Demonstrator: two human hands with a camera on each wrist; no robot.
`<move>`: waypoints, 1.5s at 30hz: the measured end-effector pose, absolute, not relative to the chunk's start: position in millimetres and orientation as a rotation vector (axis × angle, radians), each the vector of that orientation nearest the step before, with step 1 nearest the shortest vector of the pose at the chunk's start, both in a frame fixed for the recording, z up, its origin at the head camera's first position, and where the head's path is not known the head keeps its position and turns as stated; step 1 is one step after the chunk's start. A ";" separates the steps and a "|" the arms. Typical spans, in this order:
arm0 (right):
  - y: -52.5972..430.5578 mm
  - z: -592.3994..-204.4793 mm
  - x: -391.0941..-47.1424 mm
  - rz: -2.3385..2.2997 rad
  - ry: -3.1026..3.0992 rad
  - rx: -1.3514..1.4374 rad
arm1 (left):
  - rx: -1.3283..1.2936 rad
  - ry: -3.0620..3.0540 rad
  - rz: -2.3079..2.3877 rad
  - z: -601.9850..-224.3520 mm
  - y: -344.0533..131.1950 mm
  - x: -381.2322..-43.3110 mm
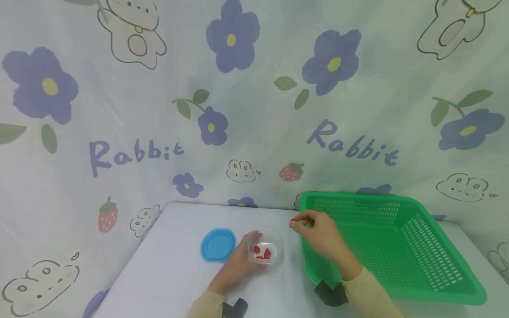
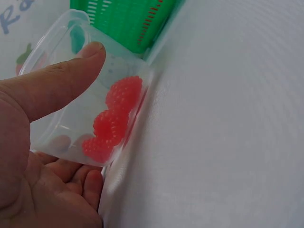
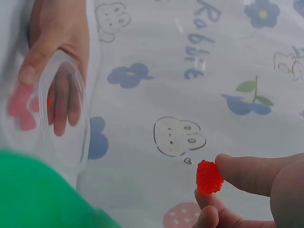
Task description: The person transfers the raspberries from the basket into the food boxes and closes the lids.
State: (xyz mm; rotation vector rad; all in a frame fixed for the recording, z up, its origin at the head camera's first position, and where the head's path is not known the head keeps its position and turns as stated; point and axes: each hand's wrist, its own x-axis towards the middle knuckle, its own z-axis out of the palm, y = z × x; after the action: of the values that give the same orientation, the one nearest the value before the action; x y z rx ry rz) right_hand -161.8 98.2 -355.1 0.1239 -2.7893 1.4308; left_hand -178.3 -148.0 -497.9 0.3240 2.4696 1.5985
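Left hand point(image 1: 238, 260) grips a lidless plastic cup point(image 1: 272, 241) already holding raspberries point(image 2: 110, 125); outside, at two o'clock, right hand point(image 1: 321, 235) pinches another raspberry point(image 3: 209, 177).

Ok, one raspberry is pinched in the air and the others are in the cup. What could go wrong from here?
The right hand has the raspberry only between thumb and fingertips, so it could slip, perhaps into the green plastic basket close by.

The clear plastic cup is uncovered, its blue lid apparently lying aside; if the left hand tips it, the loose raspberries might spill.
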 end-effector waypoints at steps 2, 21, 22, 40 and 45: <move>93.4 -357.5 -158.4 1.416 -2.782 0.116 | 0.321 2.471 1.595 -497.6 -147.4 -177.8; 51.1 -392.6 -144.6 1.313 -2.706 0.150 | 0.400 2.480 1.610 -504.4 -144.3 -177.3; 48.5 -394.3 -144.7 1.305 -2.705 0.152 | 0.400 2.481 1.613 -504.0 -144.6 -177.0; 9.5 -425.8 -159.3 1.343 -2.647 0.003 | 0.420 2.522 1.590 -500.6 -151.9 -180.3; 6.1 -435.4 -167.0 1.260 -2.650 -0.005 | 0.426 2.517 1.598 -500.1 -151.9 -180.2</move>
State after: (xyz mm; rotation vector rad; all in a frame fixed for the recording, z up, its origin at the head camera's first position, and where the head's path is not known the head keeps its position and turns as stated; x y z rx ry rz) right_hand -167.0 6.1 -435.4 -0.0050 -2.6496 1.2598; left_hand -180.2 -151.9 -500.1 0.4263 2.5172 1.5979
